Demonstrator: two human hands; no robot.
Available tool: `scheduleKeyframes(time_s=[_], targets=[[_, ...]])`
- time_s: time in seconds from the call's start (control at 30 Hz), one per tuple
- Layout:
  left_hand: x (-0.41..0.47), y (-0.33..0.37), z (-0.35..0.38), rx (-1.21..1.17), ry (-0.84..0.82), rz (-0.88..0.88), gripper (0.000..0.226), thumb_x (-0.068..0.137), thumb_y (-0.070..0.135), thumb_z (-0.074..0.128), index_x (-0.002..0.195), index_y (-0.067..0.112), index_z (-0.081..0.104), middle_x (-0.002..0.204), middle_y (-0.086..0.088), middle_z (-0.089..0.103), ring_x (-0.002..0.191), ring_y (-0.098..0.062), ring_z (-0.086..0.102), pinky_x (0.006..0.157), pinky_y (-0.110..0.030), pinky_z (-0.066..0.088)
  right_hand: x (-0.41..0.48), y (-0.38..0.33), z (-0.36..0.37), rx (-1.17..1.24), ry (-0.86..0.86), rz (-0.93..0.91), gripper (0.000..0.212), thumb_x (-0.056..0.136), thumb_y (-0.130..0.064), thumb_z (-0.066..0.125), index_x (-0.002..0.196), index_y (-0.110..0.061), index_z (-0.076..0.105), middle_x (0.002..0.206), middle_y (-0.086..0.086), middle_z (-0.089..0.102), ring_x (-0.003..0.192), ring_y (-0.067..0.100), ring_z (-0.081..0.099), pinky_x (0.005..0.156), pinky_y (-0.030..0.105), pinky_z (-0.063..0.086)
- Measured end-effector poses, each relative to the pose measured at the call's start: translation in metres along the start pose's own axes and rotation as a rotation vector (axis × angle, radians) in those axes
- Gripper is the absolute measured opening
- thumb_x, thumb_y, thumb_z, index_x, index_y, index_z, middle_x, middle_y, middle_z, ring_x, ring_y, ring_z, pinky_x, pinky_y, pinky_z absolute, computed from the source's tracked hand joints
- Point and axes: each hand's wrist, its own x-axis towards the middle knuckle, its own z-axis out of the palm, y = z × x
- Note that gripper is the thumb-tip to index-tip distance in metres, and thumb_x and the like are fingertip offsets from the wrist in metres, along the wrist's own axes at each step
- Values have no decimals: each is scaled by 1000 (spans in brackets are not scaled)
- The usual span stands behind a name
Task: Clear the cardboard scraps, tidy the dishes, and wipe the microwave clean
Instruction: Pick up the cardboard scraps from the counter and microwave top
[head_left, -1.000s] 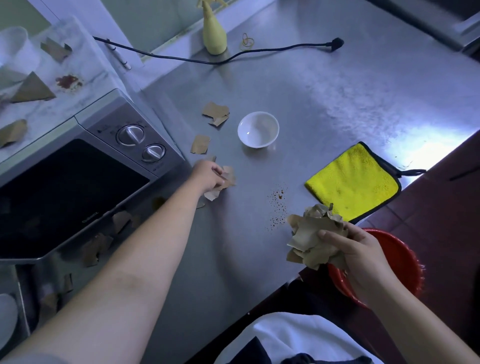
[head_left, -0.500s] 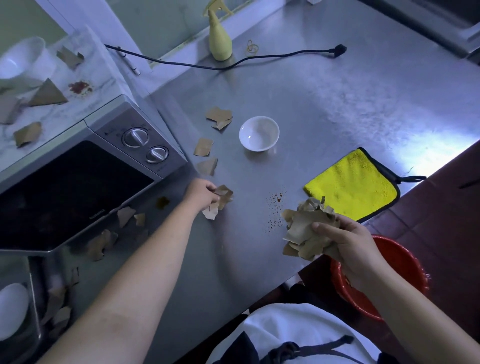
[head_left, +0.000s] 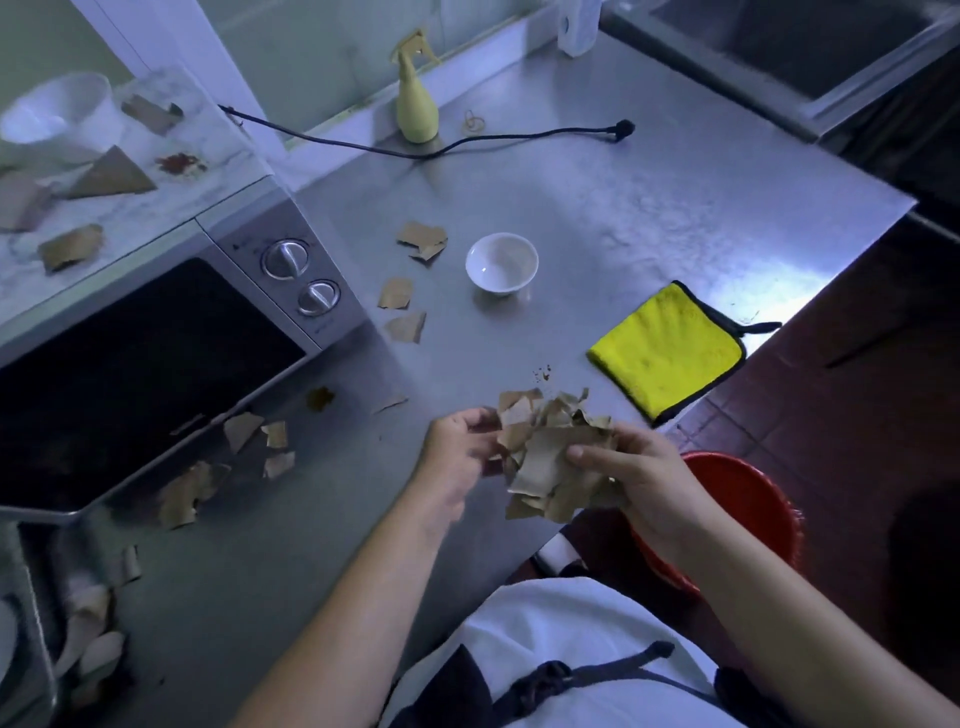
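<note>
Back from beside the microwave (head_left: 156, 338), the left hand (head_left: 460, 447) feeds its pieces into the wad of cardboard scraps (head_left: 545, 457) that the right hand (head_left: 641, 475) clutches above the surface (head_left: 649, 197) edge; both grips pinch cardboard. Many loose scraps (head_left: 400, 328) remain, bowl (head_left: 501, 265) untidied, microwave unwiped.

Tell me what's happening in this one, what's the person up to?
A person is tidying the steel counter. The right hand grips a bundle of cardboard scraps above the counter's near edge, and the left hand pinches the bundle's left side. More loose scraps lie beside the white bowl, in front of the microwave and on top of it. The yellow cloth lies untouched, and a red basin sits below the counter edge.
</note>
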Motion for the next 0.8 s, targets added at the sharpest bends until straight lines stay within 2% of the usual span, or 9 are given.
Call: scheduleKeyframes(time_s=[0.07, 0.13, 0.27, 0.33, 0.43, 0.47, 0.57, 0.7, 0.8], targets=[[-14, -10, 10, 23, -86, -29, 34, 86, -19, 55, 81, 12, 68, 64, 1, 70, 54, -12, 62, 50, -22, 51, -14, 10, 5, 9, 79, -14, 15, 83, 5, 66, 92, -6, 73, 74, 16, 71, 54, 23, 68, 46, 26, 52], [-24, -18, 17, 4, -181, -49, 39, 84, -25, 50, 86, 10, 68, 69, -3, 70, 57, -13, 64, 54, -24, 53, -28, 20, 3, -4, 172, -31, 15, 86, 8, 64, 96, -2, 70, 72, 13, 70, 53, 21, 67, 45, 25, 50], [-37, -36, 29, -17, -389, -147, 29, 85, -23, 52, 105, -7, 66, 79, -15, 68, 58, -18, 65, 54, -25, 55, -65, 44, -11, -61, 328, -77, 15, 85, 7, 68, 96, -1, 73, 68, 6, 70, 50, 14, 62, 42, 20, 44], [-42, -50, 40, 12, -500, -215, 34, 86, -24, 46, 112, -8, 63, 88, -19, 64, 61, -21, 63, 57, -28, 54, -87, 58, -20, 7, 410, -64, 16, 83, 4, 69, 95, -5, 74, 74, 10, 70, 57, 24, 62, 45, 25, 42], [-51, -72, 60, 32, -657, -310, 28, 90, -15, 50, 98, 2, 70, 86, -16, 68, 67, -20, 67, 65, -32, 56, -116, 77, -40, 165, 524, -21, 21, 82, 3, 67, 103, 0, 71, 90, 25, 66, 82, 42, 53, 71, 45, 32], [-54, -78, 66, 19, -705, -340, 26, 91, -10, 52, 101, 3, 72, 91, -16, 70, 74, -21, 68, 71, -34, 57, -125, 82, -47, 195, 559, -12, 21, 83, 3, 66, 102, -2, 72, 93, 26, 66, 88, 44, 51, 75, 49, 29], [-56, -92, 83, -2, -849, -411, 30, 92, 7, 58, 119, -1, 68, 112, -19, 67, 94, -25, 66, 85, -38, 56, -145, 89, -67, 252, 636, -18, 22, 85, 4, 65, 102, -8, 74, 95, 23, 69, 90, 43, 54, 73, 49, 35], [-51, -103, 111, 49, -833, -523, 35, 90, 34, 66, 113, 10, 76, 109, -12, 73, 99, -22, 71, 84, -35, 59, -154, 103, -99, 321, 713, 19, 32, 85, 5, 64, 117, 0, 65, 95, 24, 70, 77, 42, 61, 65, 42, 46], [-43, -120, 133, 279, -834, -421, 32, 88, 28, 74, 118, 17, 73, 114, -10, 73, 106, -25, 70, 89, -42, 57, -147, 116, -125, 326, 700, 94, 32, 86, 0, 65, 118, -2, 64, 94, 30, 71, 71, 39, 64, 57, 33, 34]])
